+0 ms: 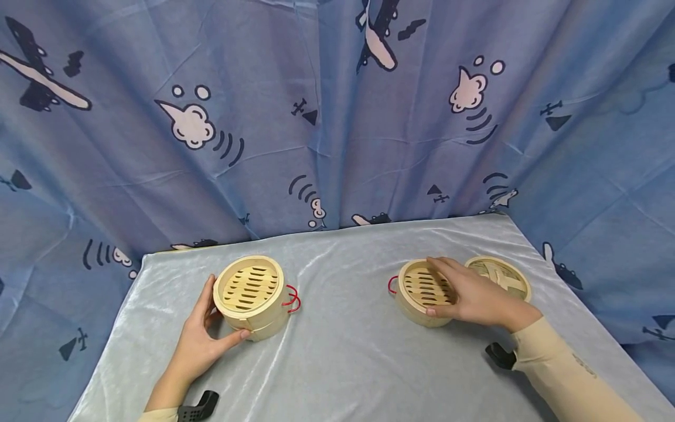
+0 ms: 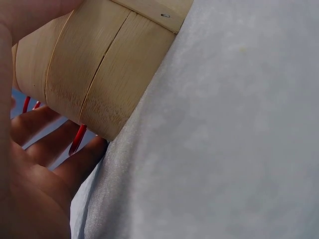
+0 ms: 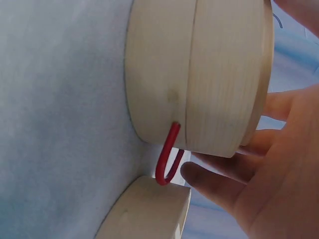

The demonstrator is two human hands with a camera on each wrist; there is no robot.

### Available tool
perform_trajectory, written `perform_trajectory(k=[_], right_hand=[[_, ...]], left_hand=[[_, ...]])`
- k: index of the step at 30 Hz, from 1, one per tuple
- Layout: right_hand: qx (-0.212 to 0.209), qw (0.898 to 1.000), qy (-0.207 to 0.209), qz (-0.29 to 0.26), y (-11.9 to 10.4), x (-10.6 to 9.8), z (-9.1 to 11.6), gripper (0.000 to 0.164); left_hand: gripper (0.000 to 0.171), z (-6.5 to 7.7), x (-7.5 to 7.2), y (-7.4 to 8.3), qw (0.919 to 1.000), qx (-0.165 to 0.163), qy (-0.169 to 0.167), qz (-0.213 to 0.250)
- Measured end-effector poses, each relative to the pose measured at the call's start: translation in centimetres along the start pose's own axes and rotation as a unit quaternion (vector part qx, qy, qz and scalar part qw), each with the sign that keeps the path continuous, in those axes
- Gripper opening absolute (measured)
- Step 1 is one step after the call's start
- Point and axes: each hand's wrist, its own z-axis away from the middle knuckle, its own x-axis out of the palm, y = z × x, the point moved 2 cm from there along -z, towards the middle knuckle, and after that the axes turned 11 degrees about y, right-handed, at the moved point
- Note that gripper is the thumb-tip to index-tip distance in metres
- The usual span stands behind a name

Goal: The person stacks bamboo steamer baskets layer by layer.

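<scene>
On the left, a round bamboo steamer stack (image 1: 263,322) with a slatted top and red loop handles (image 1: 293,299) stands on the cloth. My left hand (image 1: 192,343) holds it, thumb at the near side and fingers round the far left side. In the left wrist view, seams run round the stack's wall (image 2: 99,59). A second bamboo steamer (image 1: 413,305), also slatted, stands right of centre. My right hand (image 1: 482,299) spans its top and grips its rim, thumb near and fingers far. A red handle (image 3: 164,159) hangs from this steamer's wall in the right wrist view.
A round bamboo lid with woven strips (image 1: 514,284) lies right of the second steamer, partly hidden behind my right hand. Pale velvety cloth (image 1: 337,328) covers the table. A blue curtain with printed planes (image 1: 263,117) hangs behind and along the sides.
</scene>
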Motion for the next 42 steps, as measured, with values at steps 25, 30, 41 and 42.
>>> perform_trajectory(k=[25,30,41,42], right_hand=[[0.004,1.000,0.012,-0.022,0.4,0.4,-0.5,0.112],[0.003,1.000,0.013,-0.024,0.2,0.6,-0.6,0.111],[-0.005,0.999,0.015,-0.028,-0.7,0.9,-1.4,0.109],[-0.006,0.999,0.014,-0.029,-0.8,0.9,-1.5,0.109]], left_hand=[[0.138,0.0,-0.1,0.0,1.0000,-0.007,-0.001,-0.003],[0.138,0.1,-0.1,0.0,1.0000,-0.007,0.001,-0.004],[0.138,-0.2,-0.2,-0.3,0.9999,-0.004,0.001,-0.013],[0.138,-0.3,-0.1,-0.4,0.9999,-0.005,0.000,-0.015]])
